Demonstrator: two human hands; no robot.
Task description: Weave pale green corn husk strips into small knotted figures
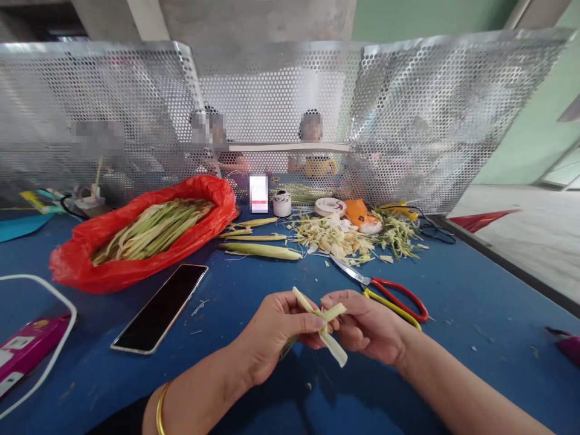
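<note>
While both hands meet low over the near edge of the blue bench [453, 272], little writing can be made out: the pink pack [27, 347] in the white tray [54, 296] at the near left edge carries a white label too small to read, and the small card [258, 193] standing at the far edge is blurred. The left hand [276, 329] is closed, thumb and fingertips pinching the leaf strips [338, 353], and the right hand [367, 326] pinches them from the other side, so the two sets of fingertips almost touch. One pale green strip runs slanted from above the left thumb down past the right palm, and a shorter piece lies folded across it between the hands. A gold bangle [159, 411] sits on the left wrist. Just beyond the right hand lie scissors [385, 290] with one red and one yellow handle, blades pointing toward the far edge. A dark phone [161, 307] lies face up left of the hands, near a red bag [136, 260] holding a bundle of long green strips [154, 228]. Toward the far edge lie a few whole stalks [260, 249], a pile of trimmings [330, 235], a spool [281, 203] and a roll of tape [330, 206], all in front of a perforated metal screen [408, 109] that stands along that edge.
</note>
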